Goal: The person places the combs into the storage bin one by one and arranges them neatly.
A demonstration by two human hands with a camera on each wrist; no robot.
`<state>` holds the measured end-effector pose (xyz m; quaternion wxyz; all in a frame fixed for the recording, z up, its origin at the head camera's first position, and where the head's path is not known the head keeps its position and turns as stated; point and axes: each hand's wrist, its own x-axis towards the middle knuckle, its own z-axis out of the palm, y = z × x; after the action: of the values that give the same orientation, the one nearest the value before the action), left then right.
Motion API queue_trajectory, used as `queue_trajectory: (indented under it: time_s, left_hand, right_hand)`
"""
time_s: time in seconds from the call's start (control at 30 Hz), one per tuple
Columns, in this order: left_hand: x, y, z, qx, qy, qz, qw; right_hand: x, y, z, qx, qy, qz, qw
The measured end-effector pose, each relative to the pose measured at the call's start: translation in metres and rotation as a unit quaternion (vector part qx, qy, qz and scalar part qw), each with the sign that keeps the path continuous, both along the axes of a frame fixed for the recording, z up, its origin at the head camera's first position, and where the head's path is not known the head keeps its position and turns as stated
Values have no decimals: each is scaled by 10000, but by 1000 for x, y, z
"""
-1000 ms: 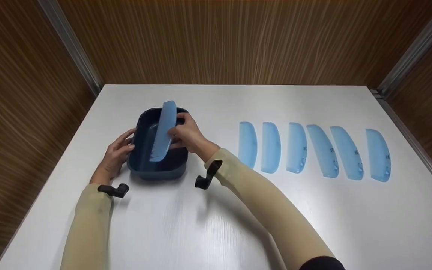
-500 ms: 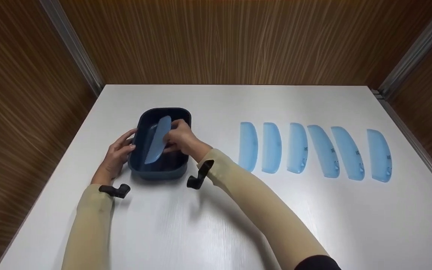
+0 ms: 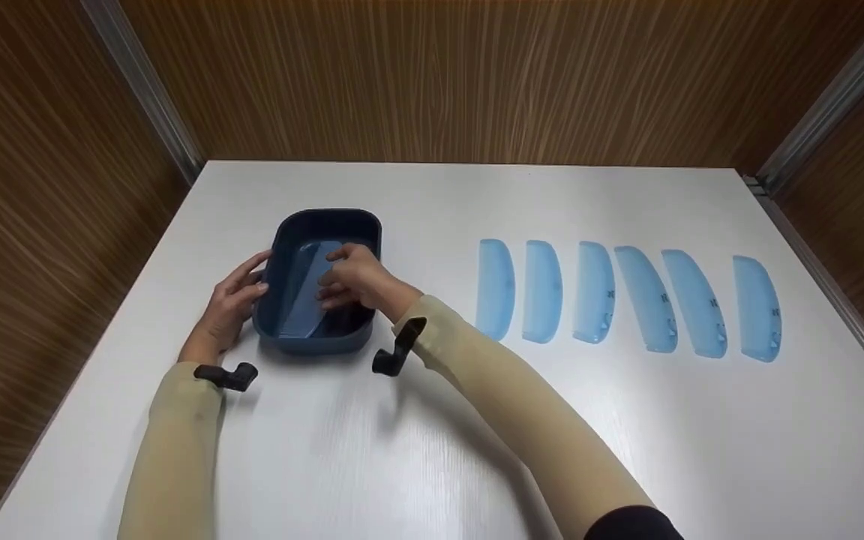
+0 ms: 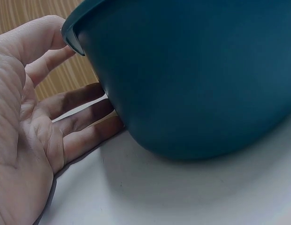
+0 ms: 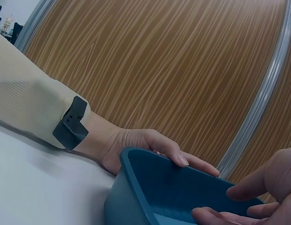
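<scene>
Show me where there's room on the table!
Bare table lies behind the right sleeve, between the bin and the comb row, and in front of that row. The bin is crowded: right hand over it, a seventh comb inside.

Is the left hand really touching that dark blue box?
Touching. The left wrist view shows the left hand with its fingertips right against the outer wall of the dark blue box.

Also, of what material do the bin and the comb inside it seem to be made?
Bin: probably plastic, smooth and satin, from its even blue wall, rounded corners and soft sheen. Comb: likely plastic too, smooth, from its even blue and fine teeth; perhaps translucent.
</scene>
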<state>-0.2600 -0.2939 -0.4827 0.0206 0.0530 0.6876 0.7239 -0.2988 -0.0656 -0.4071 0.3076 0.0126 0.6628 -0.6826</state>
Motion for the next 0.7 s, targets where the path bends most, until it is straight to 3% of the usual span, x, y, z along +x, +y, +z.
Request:
queue_trajectory:
  time_s: [0.33,0.7]
  left_hand:
    - [-1,0,-1,159,-58,-12,9999]
    - [-5,1,-3,143,125,-69,9998]
  right_hand:
    - [1,10,3,-329,-17,-50,9994]
    - [1,25,0,-876,383,-219,9952]
